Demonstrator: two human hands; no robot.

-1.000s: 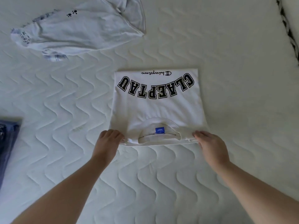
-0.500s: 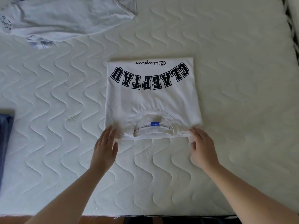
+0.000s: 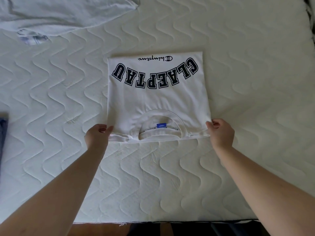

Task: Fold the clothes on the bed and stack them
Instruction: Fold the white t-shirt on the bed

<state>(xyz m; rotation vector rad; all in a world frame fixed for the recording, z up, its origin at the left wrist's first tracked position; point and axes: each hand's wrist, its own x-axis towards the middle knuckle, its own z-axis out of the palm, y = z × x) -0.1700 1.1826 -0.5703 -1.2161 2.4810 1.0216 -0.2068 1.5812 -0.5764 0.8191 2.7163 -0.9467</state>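
A white T-shirt [image 3: 158,97] with black block letters lies folded into a rectangle on the quilted white mattress [image 3: 247,82], its collar and blue label toward me. My left hand [image 3: 98,136] pinches the shirt's near left corner, thumb on top. My right hand [image 3: 220,132] pinches the near right corner, thumb on top. The near edge looks slightly raised off the mattress.
A crumpled pale blue-white garment [image 3: 56,14] lies at the far left. A dark blue piece of clothing [image 3: 3,132] shows at the left edge. The mattress's near edge [image 3: 153,221] runs along the bottom, with floor below.
Half a second ago my hands lay flat at the shirt's near corners; now their fingers and thumbs have closed on those corners.
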